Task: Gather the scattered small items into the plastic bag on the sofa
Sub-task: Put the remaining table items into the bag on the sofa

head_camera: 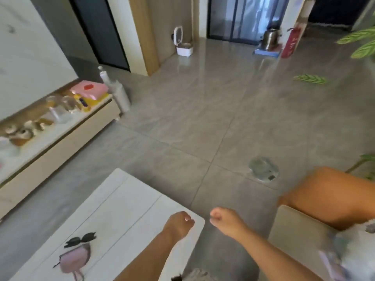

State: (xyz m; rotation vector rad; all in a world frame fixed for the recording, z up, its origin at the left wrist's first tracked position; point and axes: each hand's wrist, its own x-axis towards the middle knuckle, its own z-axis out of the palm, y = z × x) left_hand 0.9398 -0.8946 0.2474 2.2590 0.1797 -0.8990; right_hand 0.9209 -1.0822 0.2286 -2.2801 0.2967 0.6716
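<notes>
We are holding our left hand (pixel 179 223) and right hand (pixel 224 219) curled, with nothing in them, by the white table (pixel 121 199). The black hair clip (pixel 80 239) there looks light and hard; we could pinch its middle.

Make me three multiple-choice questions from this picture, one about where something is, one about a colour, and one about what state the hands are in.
1. Where does the kettle stand?
A. on the white table
B. on the floor by the glass door
C. on the low cabinet

2. What colour is the small pouch on the white table?
A. pink
B. green
C. blue

3. How are the left hand and right hand?
A. both flat on the table
B. both curled, nothing seen in them
C. both round a bottle

Key: 1 B, it sits on a blue mat on the far floor; 2 A, pale pink; 3 B, fists over the table's edge and floor.
</notes>
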